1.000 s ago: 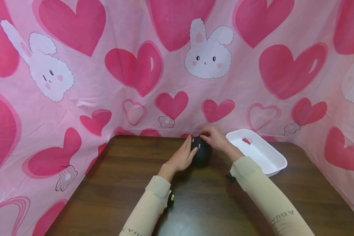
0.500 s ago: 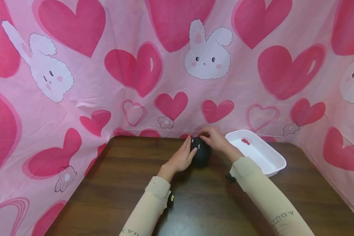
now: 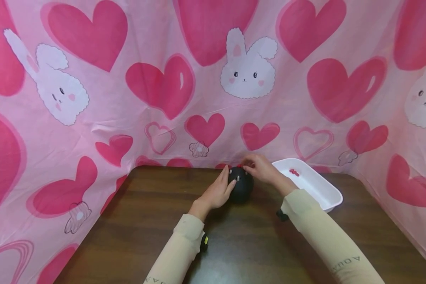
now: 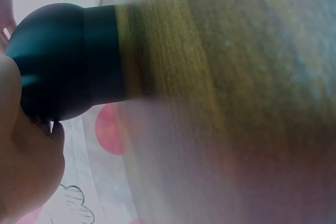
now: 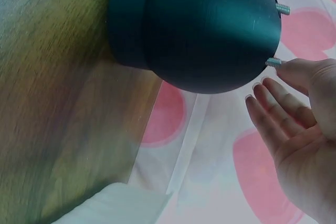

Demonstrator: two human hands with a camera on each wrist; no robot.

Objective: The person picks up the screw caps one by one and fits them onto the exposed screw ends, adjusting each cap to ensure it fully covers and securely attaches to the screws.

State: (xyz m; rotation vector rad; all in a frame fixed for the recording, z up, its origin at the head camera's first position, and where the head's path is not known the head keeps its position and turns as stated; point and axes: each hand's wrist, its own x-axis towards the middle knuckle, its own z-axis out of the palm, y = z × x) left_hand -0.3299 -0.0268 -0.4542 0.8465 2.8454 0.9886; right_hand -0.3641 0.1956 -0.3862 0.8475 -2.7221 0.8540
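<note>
Left hand (image 3: 218, 192): fingers straight and together, laid flat against the left side of a black dome-shaped object (image 3: 240, 185). Fingertips reach up near its top. Nothing is gripped; the hand steadies the dome from the side. In the left wrist view the palm presses against the dome's rounded upper part.

Right hand (image 3: 260, 167): at the top right of the dome, fingers bent toward it. In the right wrist view the palm is open, fingers loosely extended side by side, with the thumb tip touching the end of a small threaded metal stud (image 5: 272, 62) that sticks out of the dome's top. A second stud (image 5: 282, 8) shows just beside it, untouched. Whether a finger pinches the first stud from the other side cannot be told. A small red speck shows at the fingertips in the head view; too small to identify.

The dome stands upright on a dark wooden table (image 3: 135, 221), near its far edge, between the two hands. Its base is a short cylinder narrower than the bulge above.

To the right, near the right forearm, a white rectangular tray (image 3: 326, 195) sits on the table with a small red piece (image 3: 294, 172) lying in it. Pink cloth with hearts and rabbits (image 3: 247, 71) hangs behind and to the sides.
</note>
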